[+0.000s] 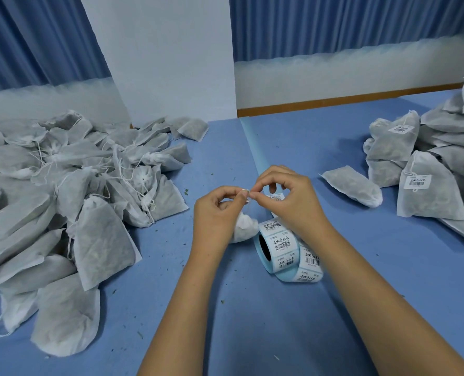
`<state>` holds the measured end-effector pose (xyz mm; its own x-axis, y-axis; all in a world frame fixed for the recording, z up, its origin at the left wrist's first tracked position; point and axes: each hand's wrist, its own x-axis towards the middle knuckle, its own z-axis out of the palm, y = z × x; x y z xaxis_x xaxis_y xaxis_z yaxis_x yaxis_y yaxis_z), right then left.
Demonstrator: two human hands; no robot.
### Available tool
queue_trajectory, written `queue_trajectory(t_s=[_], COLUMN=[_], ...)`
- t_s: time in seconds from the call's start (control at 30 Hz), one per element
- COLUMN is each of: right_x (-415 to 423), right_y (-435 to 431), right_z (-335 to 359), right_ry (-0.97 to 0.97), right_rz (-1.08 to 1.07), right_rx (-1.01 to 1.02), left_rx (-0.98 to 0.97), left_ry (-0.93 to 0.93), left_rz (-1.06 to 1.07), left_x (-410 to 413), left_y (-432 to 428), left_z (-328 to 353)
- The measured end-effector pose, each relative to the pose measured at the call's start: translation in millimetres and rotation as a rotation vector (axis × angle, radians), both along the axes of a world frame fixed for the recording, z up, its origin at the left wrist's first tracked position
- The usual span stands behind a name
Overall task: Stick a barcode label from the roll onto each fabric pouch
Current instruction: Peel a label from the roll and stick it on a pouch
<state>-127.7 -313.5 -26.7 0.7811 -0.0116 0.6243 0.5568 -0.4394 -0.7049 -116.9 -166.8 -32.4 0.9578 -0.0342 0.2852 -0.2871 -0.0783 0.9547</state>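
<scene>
Head view: both hands are working at mid-worktop, nearer the front edge. The left hand [214,210] and right hand [288,196] are each pinching, thumb against forefinger, what looks like the thin white drawstring [245,191] of one pouch [243,227]. The pouch is hanging bunched under the left palm, just beside the label roll [277,248].

The roll is standing on its rim, with its backing strip [252,150] trailing toward the far edge. One label [275,197] is showing behind the right fingers; I cannot tell whether it is on the pouch or on the strip.

An unlabelled heap [62,185] is lying along the left edge and a labelled heap [421,169] along the right.

Risks, as judged:
- The string may be slipping from so fine a pinch, dropping the pouch onto the roll.
- A nudged roll, standing on its rim, may be rolling away.
- A label caught on a fingertip may be creasing or sticking to itself.
- The lone pouch [353,188] near the right heap is showing no label and may be getting counted as done.
</scene>
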Motion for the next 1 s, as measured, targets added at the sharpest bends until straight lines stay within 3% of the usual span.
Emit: queue_trajectory(t_s=[0.1, 0.43, 0.67, 0.83, 1.0], right_x=[0, 3, 2, 3, 3], right_y=[1, -1, -5, -7, -12], right_z=[-1, -3, -1, -1, 3], right_ry=[-0.043, -0.021, 0.048, 0.168, 0.28], right_rz=[-0.05, -0.183, -0.155, -0.079, -0.063], right_rx=[-0.11, -0.133, -0.164, -0.078, 0.162], left_rx=[0.004, 0.05, 0.073, 0.102, 0.122], left_ry=[-0.003, 0.025, 0.034, 0.022, -0.011], left_rz=[-0.002, -0.033, -0.089, -0.152, -0.133], left_x=[-1, -5, -6, -4, -1], left_y=[0, 2, 4, 8, 16], left_z=[0, 6, 6, 7, 7])
